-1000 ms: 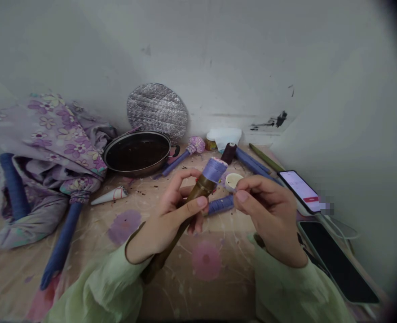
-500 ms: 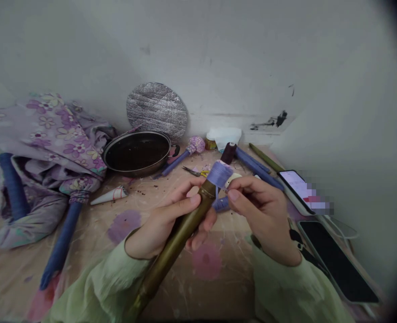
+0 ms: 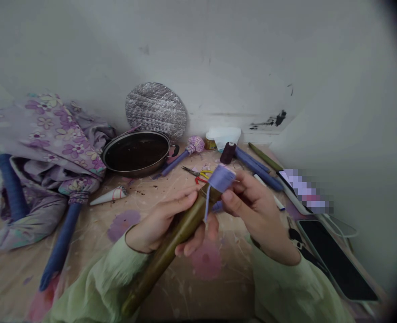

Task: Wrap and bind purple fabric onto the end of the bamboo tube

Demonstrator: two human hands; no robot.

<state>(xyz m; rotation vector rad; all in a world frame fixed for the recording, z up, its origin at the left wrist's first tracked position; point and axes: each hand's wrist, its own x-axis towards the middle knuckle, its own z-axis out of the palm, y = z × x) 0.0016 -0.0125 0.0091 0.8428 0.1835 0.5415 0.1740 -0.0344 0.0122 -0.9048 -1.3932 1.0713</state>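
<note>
My left hand [image 3: 158,220] is wrapped round a greenish-brown bamboo tube [image 3: 181,229], which slants from low in front of me up to the right. Purple fabric strip [image 3: 221,178] is wound about the tube's upper end. A narrow loose tail [image 3: 207,204] of the strip hangs down beside the tube. My right hand [image 3: 261,213] is closed at that upper end, thumb and fingers against the purple winding. Part of a purple piece [image 3: 218,206] shows behind the tube. Just beyond lie yellow-and-red-handled scissors [image 3: 194,171] and a dark thread spool [image 3: 227,153].
A dark pan [image 3: 136,154] stands at back left, near a silvery round mat [image 3: 156,110]. Floral cloth [image 3: 60,130] with purple-wrapped sticks [image 3: 62,242] fills the left. A white cone [image 3: 109,196] lies nearby. Phones [image 3: 338,260], a marker [image 3: 279,202] and purple rods [image 3: 259,168] are at right.
The bamboo tube has been turned, and the loose purple tail now hangs on its near side. My right hand has moved from the tail up against the wound end.
</note>
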